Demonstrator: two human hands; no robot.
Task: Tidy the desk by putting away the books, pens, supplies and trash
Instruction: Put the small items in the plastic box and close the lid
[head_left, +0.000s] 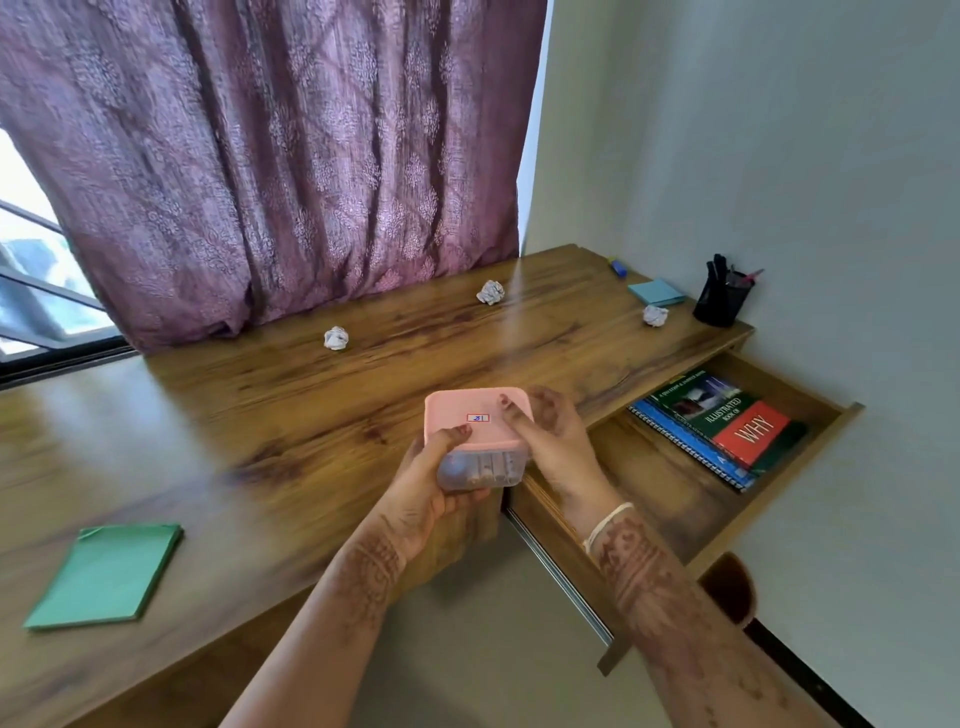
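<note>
Two-handed hold on a small clear box with a pink lid, up at the near edge of the wooden surface. Left hand cupped under the clear base, thumb up on the lid. Right hand curled over the lid's right side, fingers pressing on top. Both clenched on the box, neither released. Small supplies inside, too blurred to name.

Probably seating the lid before stowing the box in the open drawer just right of the right-hand fingers. Stack of books already at the drawer's far end, bare bottom nearer.

To do it well: press along the whole lid rim until fully seated. Keep the box level to avoid spilling. Keep the left palm beneath as support. Lower into the bare near part of the drawer, beside the books rather than on them. Let go only after setting the base down flat.

Not yet tidied, well beyond the fingers: a crumpled paper ball ahead and left, a second paper ball straight ahead, a third paper ball ahead and right, next to blue sticky notes and a black pen holder. Well to the left and nearer: a green notepad.
</note>
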